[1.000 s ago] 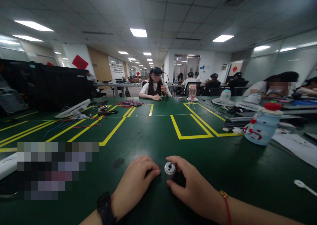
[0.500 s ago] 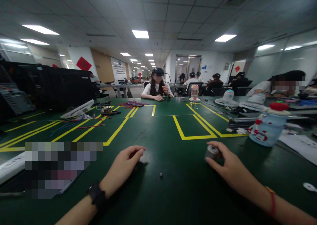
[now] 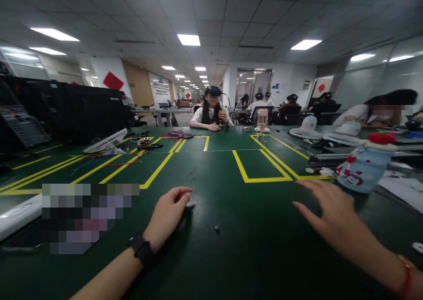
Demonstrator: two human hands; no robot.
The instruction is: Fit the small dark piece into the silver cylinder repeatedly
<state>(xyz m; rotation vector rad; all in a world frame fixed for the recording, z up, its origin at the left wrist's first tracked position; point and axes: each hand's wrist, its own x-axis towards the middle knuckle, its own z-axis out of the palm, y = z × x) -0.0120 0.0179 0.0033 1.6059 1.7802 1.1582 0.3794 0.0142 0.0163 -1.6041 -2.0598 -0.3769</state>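
Note:
My left hand (image 3: pixel 170 212), with a black band on its wrist, is held low over the green table (image 3: pixel 251 256). Its fingers are curled together and the thumb presses against them; what they hold, if anything, I cannot make out. Between my hands lies a small dark ring-shaped metal piece (image 3: pixel 217 228), touched by neither. My right hand (image 3: pixel 333 216) is open, thumb and fingers spread with nothing between them, close to the light blue bottle (image 3: pixel 365 165) with a red top. The grey metal cylinder seen earlier is out of sight.
At left lie a blurred-out flat item (image 3: pixel 89 216) and a white bar (image 3: pixel 21 216). Wires (image 3: pixel 178 135) and a white fan (image 3: pixel 107 141) are farther back. More fans (image 3: pixel 306 128) and metal rails (image 3: pixel 327 159) stand at right. Across the table sits a person (image 3: pixel 211 115).
My right hand has let go of the grey metal cylinder, opened, and moved right toward the bottle. My left hand stays closed in nearly the same place. The view has shifted slightly.

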